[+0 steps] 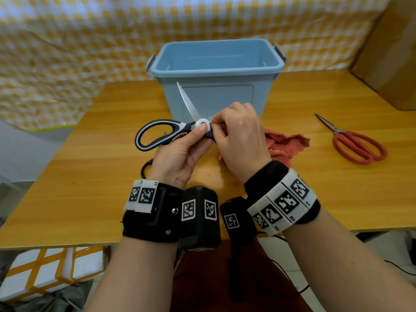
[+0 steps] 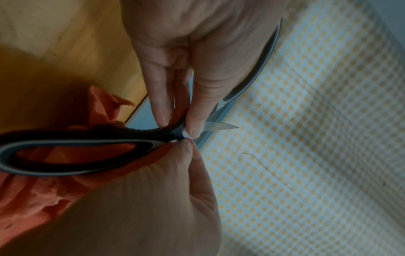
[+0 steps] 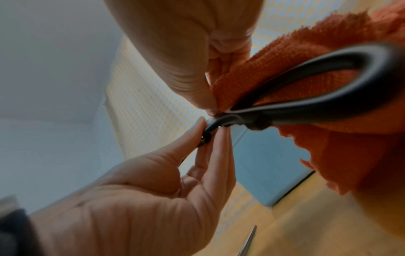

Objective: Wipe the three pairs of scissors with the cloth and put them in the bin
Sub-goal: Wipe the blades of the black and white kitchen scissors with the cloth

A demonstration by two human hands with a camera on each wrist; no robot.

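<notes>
Black-and-white kitchen scissors (image 1: 162, 134) are held above the table, jaws spread, one blade (image 1: 186, 100) pointing up in front of the blue bin (image 1: 216, 64). My left hand (image 1: 202, 136) pinches them at the white pivot, thumb on top. My right hand (image 1: 216, 127) grips the orange-red cloth (image 1: 286, 145) and pinches it against the scissors just right of the pivot; the second blade is hidden under it. In the right wrist view the cloth (image 3: 350, 147) bunches behind the black handle loop (image 3: 328, 86). Red-handled scissors (image 1: 355, 143) lie at the right. A third pair's black handle (image 1: 146, 168) shows under my left wrist.
The bin stands open at the back middle of the wooden table (image 1: 90, 176) and looks to hold nothing. A cardboard box (image 1: 391, 52) stands at the back right. A yellow checked cloth (image 1: 67, 52) hangs behind the table. White blocks (image 1: 45, 271) lie on the floor at the front left.
</notes>
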